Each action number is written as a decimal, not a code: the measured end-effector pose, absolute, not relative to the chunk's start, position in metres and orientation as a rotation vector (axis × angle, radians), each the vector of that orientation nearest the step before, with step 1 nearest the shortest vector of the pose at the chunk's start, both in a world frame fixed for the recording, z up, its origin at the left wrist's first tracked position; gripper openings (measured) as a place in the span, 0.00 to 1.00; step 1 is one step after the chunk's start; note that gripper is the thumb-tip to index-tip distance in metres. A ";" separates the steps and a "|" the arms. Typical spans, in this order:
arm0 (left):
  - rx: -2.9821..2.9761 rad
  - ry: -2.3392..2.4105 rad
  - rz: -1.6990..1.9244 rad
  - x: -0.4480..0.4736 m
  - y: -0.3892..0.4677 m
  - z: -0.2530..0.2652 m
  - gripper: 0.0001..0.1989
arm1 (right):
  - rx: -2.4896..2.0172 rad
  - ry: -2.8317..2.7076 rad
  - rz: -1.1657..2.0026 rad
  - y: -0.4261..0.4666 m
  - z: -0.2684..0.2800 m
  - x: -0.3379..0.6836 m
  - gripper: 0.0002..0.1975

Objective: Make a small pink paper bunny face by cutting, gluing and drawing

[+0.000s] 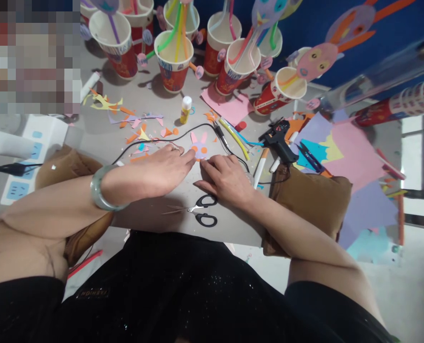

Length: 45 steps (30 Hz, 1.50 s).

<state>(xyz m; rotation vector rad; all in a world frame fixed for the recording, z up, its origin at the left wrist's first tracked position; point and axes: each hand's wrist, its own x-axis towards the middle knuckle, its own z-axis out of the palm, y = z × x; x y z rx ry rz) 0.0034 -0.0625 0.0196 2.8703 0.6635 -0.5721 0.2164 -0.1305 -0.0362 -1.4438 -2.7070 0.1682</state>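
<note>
A small purple paper rabbit face (200,145) with pink ears and orange round spots lies on the table between my hands. My left hand (158,167), wearing a ring, has its fingers together at the face's lower left edge, holding it there; the thumb is hidden. My right hand (228,177) rests at the lower right, its index fingertip touching the edge by a bit of orange paper, thumb spread away. Close below my right hand lies a pair of black-handled scissors (197,210), blades apart and pointing left.
Behind stand several red paper cups (173,71) with straws and paper faces. A glue stick (185,110), paper scraps (136,128), a black cable (140,141) and a black glue gun (280,143) surround the hands. Brown cushions (315,202) flank the table front. Coloured sheets (358,152) lie right.
</note>
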 end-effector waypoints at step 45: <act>3.000 0.623 -0.552 0.000 -0.066 0.025 0.18 | -1.439 -2.768 -0.030 -0.131 -0.037 0.219 0.34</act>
